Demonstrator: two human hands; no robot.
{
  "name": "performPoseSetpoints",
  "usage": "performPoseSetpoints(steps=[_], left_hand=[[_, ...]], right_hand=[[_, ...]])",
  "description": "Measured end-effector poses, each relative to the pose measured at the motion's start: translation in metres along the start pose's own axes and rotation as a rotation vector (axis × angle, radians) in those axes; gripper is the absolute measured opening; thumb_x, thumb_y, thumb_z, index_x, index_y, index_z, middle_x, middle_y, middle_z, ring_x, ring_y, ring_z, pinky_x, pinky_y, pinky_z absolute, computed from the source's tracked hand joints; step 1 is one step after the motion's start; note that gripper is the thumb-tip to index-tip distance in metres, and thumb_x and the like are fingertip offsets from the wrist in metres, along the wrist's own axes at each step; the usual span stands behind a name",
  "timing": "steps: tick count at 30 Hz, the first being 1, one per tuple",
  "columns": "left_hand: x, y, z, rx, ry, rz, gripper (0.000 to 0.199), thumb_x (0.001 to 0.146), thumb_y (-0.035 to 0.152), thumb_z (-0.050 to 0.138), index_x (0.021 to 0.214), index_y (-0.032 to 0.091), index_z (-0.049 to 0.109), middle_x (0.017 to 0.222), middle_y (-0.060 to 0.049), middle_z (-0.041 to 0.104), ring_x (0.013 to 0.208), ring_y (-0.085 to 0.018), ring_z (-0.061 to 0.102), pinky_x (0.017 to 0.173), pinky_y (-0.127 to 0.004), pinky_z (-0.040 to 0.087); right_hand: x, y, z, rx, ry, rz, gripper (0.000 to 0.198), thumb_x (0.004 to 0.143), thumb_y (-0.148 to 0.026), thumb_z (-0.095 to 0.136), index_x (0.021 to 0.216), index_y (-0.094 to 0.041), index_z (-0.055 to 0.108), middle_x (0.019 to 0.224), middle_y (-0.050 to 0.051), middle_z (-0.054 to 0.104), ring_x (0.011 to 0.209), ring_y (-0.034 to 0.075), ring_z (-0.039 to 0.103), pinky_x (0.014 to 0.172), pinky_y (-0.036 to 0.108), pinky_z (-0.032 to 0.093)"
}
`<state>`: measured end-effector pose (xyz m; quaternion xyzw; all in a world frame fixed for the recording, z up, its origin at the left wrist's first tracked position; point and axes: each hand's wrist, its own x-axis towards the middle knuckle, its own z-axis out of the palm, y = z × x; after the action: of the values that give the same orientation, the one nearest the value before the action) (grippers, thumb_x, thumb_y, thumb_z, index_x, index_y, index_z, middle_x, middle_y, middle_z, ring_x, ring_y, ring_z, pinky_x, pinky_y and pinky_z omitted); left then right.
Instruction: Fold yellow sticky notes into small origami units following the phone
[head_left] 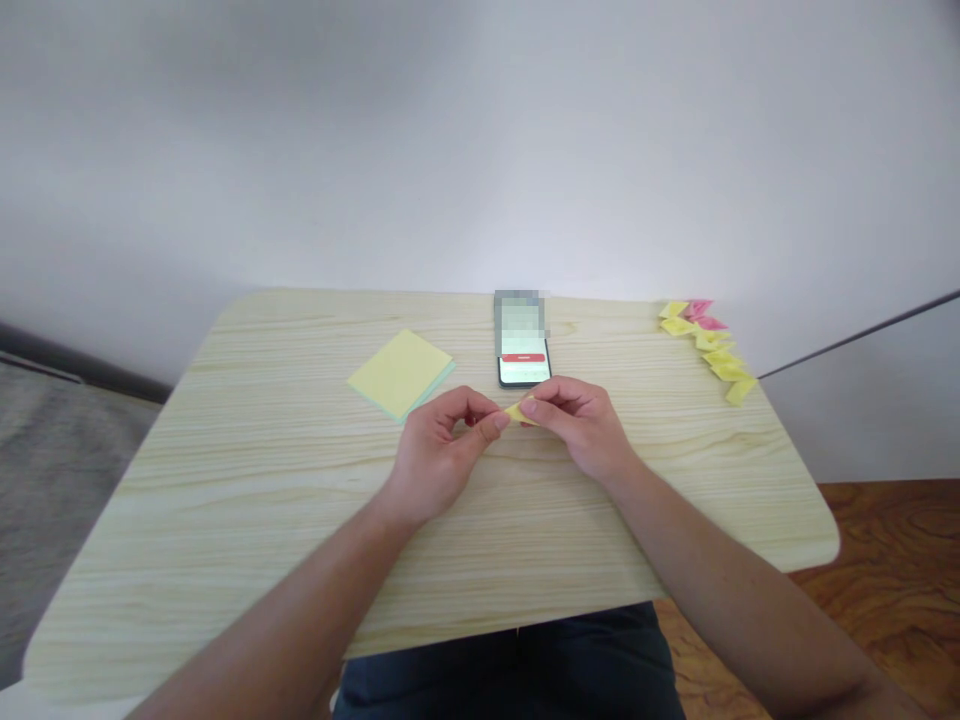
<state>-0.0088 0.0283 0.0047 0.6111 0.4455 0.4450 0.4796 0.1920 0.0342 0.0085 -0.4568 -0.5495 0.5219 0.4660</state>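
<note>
Between my two hands is a small piece of folded yellow paper [516, 413], held just above the table in front of the phone. My left hand [446, 450] pinches its left end between thumb and forefinger. At the other end, the thumb and fingers of my right hand [585, 425] are closed on the same paper. Most of the paper is covered by my fingertips, so its exact shape is hard to make out.
A smartphone [523, 372] with a lit screen lies by the wall. Left of it rests a stack of square paper [401, 373], yellow over green. Several folded yellow paper pieces [726, 364] and a pink one [701, 312] line the right back edge of the wooden table [247, 480].
</note>
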Motion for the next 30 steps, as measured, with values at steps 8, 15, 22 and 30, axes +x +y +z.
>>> performPoseSetpoints(steps=[8, 15, 22, 30], left_hand=[[0.0013, 0.002, 0.0013, -0.016, 0.003, 0.01, 0.018, 0.09, 0.035, 0.071, 0.086, 0.018, 0.068, 0.081, -0.003, 0.066, 0.076, -0.016, 0.058, 0.07, -0.028, 0.046], [0.001, 0.0055, 0.0025, 0.018, 0.0, 0.021, 0.02, 0.089, 0.036, 0.072, 0.085, 0.017, 0.068, 0.078, -0.002, 0.066, 0.073, -0.015, 0.058, 0.068, -0.027, 0.047], [0.0016, 0.0017, 0.0007, -0.055, -0.011, -0.002, 0.019, 0.09, 0.037, 0.071, 0.088, 0.018, 0.069, 0.081, -0.004, 0.069, 0.076, -0.017, 0.063, 0.071, -0.03, 0.051], [0.0019, -0.0013, 0.001, -0.12, 0.008, -0.033, 0.019, 0.087, 0.037, 0.074, 0.087, 0.019, 0.069, 0.081, -0.004, 0.068, 0.075, -0.017, 0.062, 0.07, -0.03, 0.051]], right_hand=[[-0.0017, -0.0004, 0.0002, -0.033, -0.095, 0.061, 0.025, 0.082, -0.045, 0.081, 0.086, -0.021, 0.076, 0.077, 0.001, 0.072, 0.07, 0.015, 0.062, 0.064, 0.028, 0.049], [-0.0012, 0.0004, -0.0003, -0.061, -0.172, 0.09, 0.03, 0.085, -0.049, 0.077, 0.08, -0.02, 0.07, 0.073, 0.0, 0.068, 0.066, 0.014, 0.058, 0.06, 0.026, 0.045], [-0.0027, -0.0059, -0.0009, -0.127, -0.208, 0.063, 0.032, 0.089, -0.051, 0.072, 0.084, -0.02, 0.075, 0.078, 0.003, 0.073, 0.072, 0.015, 0.064, 0.065, 0.026, 0.049], [-0.003, -0.0093, -0.0012, -0.184, -0.163, 0.041, 0.032, 0.088, -0.049, 0.074, 0.075, -0.02, 0.076, 0.072, 0.003, 0.074, 0.067, 0.015, 0.067, 0.061, 0.025, 0.051]])
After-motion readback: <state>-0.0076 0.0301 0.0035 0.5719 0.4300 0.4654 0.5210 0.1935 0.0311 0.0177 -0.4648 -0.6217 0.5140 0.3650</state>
